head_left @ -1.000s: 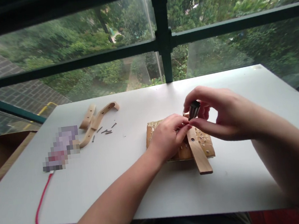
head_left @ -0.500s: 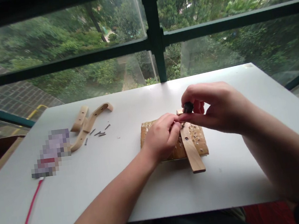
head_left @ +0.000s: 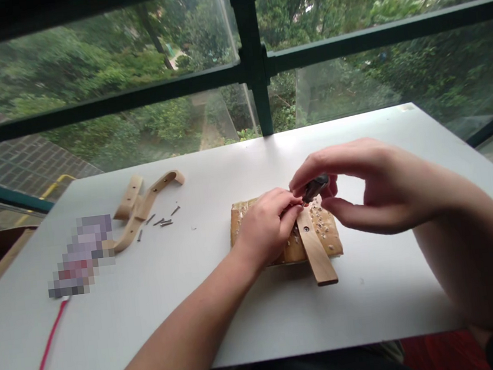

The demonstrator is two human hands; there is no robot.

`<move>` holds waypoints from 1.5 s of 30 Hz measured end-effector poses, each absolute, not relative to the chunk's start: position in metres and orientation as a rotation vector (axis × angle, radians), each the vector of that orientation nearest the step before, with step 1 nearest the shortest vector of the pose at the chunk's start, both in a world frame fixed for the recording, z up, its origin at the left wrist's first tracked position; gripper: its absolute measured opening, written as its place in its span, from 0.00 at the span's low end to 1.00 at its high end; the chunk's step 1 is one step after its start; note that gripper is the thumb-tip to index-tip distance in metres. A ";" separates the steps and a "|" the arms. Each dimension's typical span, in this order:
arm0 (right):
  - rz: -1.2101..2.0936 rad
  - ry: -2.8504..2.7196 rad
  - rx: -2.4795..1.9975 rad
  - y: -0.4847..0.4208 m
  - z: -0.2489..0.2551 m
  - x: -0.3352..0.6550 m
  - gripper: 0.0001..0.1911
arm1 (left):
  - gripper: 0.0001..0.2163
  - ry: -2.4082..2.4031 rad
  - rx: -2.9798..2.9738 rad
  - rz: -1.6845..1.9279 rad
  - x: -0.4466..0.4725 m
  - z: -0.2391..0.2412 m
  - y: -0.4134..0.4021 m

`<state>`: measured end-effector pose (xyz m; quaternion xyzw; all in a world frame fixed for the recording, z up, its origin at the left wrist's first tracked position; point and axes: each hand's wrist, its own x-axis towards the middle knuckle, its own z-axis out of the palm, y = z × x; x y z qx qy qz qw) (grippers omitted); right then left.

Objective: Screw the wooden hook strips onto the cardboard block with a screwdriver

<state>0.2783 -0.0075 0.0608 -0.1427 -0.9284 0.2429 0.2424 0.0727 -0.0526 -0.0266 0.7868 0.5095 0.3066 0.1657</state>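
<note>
A curved wooden hook strip (head_left: 315,254) with a screw hole in it lies across a brown block (head_left: 335,243) whose surface is pitted and flecked. My left hand (head_left: 262,227) rests over the block, thumb and fingers pinched together at the strip's upper part; what is between the fingertips is hidden. Above that spot, my right hand (head_left: 363,189) has its fingers on the black handle of a screwdriver (head_left: 315,188), tilted, with the thumb lifted off the handle. The screwdriver's tip is hidden behind the left fingertips.
More bent wooden pieces (head_left: 142,206) lie at the table's left, with several loose screws (head_left: 166,222) beside them. A blurred-out object (head_left: 80,251) with a red cord (head_left: 43,356) lies nearer. Windows (head_left: 253,53) rise behind the white table (head_left: 191,328).
My right thumb has come away from the screwdriver handle, and the hand has opened somewhat. The handle now leans more to the right. My left hand stays in nearly the same place.
</note>
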 end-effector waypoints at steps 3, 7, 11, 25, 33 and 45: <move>0.629 -2.562 -0.418 -0.005 0.060 0.281 0.19 | 0.08 1.471 2.239 0.861 0.073 -0.028 -0.052; 0.467 -2.475 -0.581 0.000 0.054 0.279 0.14 | 0.10 1.423 2.235 0.874 0.072 -0.030 -0.051; 0.392 -2.432 -0.647 0.000 0.051 0.274 0.07 | 0.10 1.438 2.266 0.879 0.073 -0.029 -0.054; 0.618 -2.539 -0.400 -0.006 0.055 0.275 0.21 | 0.09 1.485 2.278 0.796 0.074 -0.028 -0.052; 0.229 -2.477 -0.621 0.001 0.057 0.281 0.06 | 0.12 1.474 2.255 0.836 0.074 -0.029 -0.055; 0.487 -2.494 -0.513 -0.006 0.056 0.275 0.16 | 0.08 1.490 2.242 0.852 0.074 -0.029 -0.053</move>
